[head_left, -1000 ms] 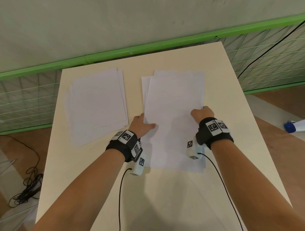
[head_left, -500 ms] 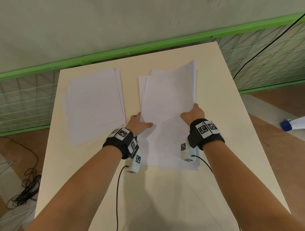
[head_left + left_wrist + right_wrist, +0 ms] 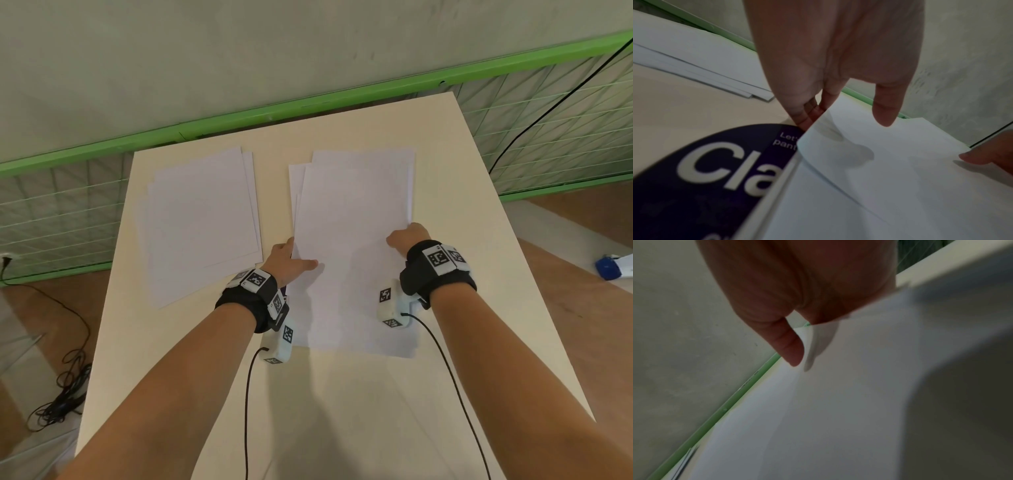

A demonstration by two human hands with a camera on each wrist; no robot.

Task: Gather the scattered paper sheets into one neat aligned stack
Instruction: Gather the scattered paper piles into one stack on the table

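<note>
White paper, right pile [image 3: 352,240] on table [image 3: 342,394]: left hand [image 3: 286,262] and right hand [image 3: 407,236] pinch opposite edges; squeeze inward evenly to square sheets before adding left pile [image 3: 202,219].

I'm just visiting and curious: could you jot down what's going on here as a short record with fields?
Surface: cream table
Left pile: loose sheets, fanned, untouched
Right pile: sheets, edges uneven
Left hand: grips right pile's left edge, thumb on top
Right hand: grips its right edge
Under right pile: dark purple printed item
Stage: piles not yet merged
</note>
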